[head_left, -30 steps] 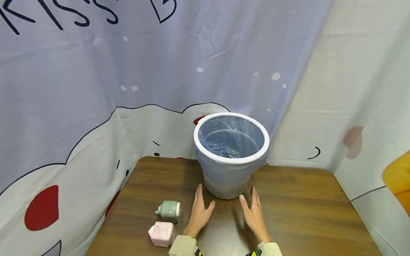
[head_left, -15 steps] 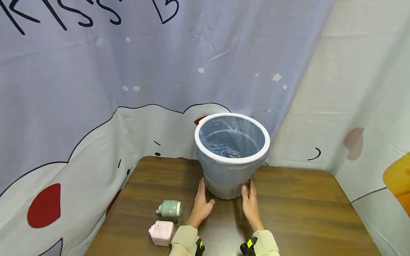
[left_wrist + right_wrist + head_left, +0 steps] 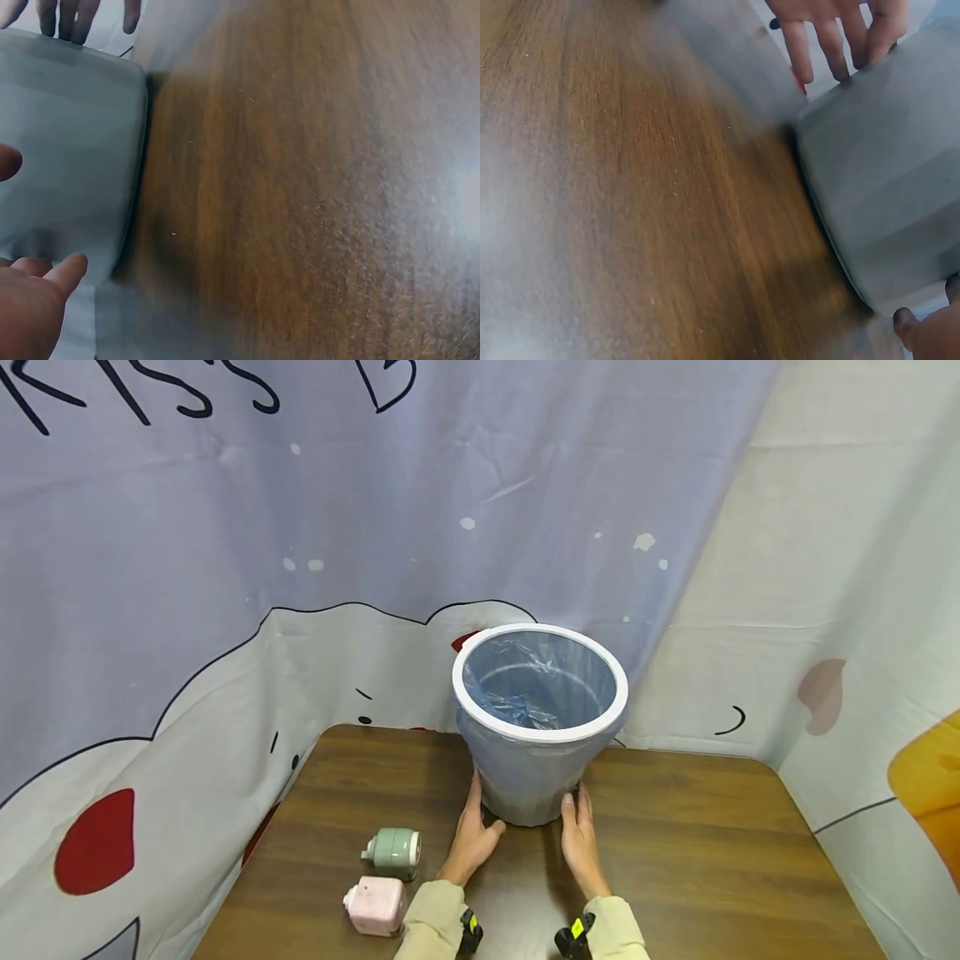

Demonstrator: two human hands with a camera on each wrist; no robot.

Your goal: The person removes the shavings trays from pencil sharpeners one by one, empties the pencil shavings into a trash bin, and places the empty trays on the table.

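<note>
A waste bin (image 3: 525,777) with a white rim (image 3: 540,735) stands upright at the far middle of the wooden table. A thin bluish plastic bag (image 3: 540,681) lines it and hangs over its upper outside. My left hand (image 3: 471,839) touches the lower left side, fingers mostly straight and thumb apart in front. On the lower right side, my right hand (image 3: 581,843) lies against the bin with extended fingers. Fingertips on both sides of the grey lower wall (image 3: 67,142) show in the left wrist view. The right wrist view also has the bin's wall (image 3: 885,172) between fingers.
Left of my left hand, a green bottle-like container (image 3: 393,852) and a pink one (image 3: 377,906) lie on their sides on the table (image 3: 712,860). A printed cloth (image 3: 375,527) hangs right behind the table's far edge, close behind the bin.
Both hands have moved forward and inward from in front of the bin to its lower sides. The bin and the two small containers stay where they were.
</note>
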